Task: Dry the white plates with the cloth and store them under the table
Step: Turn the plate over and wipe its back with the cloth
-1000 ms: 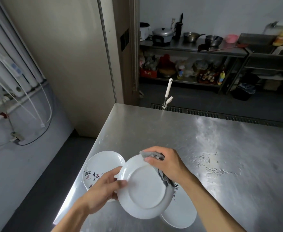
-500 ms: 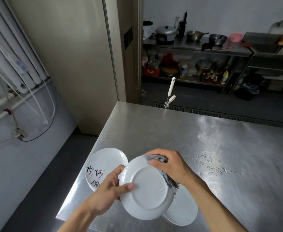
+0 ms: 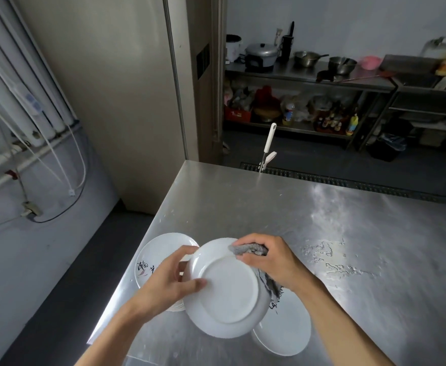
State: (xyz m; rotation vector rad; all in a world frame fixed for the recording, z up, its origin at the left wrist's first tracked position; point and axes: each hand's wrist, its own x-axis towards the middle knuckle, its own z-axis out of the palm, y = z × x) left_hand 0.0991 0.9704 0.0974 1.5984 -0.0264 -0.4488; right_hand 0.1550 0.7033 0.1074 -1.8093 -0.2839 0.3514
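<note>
Head camera, lower centre of the frame: the left hand point(image 3: 164, 281) grips a white plate point(image 3: 229, 289) by its left rim, thumb pressed on the upturned underside, fingers curled behind. The right hand point(image 3: 272, 260) is closed round a grey cloth point(image 3: 245, 249), pressing it over the plate's upper right rim. Beneath it, a second plate point(image 3: 288, 334) lies on the steel table point(image 3: 322, 207) at lower right, and a third plate point(image 3: 161, 249) with dark lettering lies at left. Water spots point(image 3: 332, 262) sit right of centre. Across the upper right runs a shelf point(image 3: 309, 79) of pots.

Glossy white ceramic plate point(image 3: 229, 289), grey woven cloth point(image 3: 247, 250), brushed steel table point(image 3: 322, 220).
</note>
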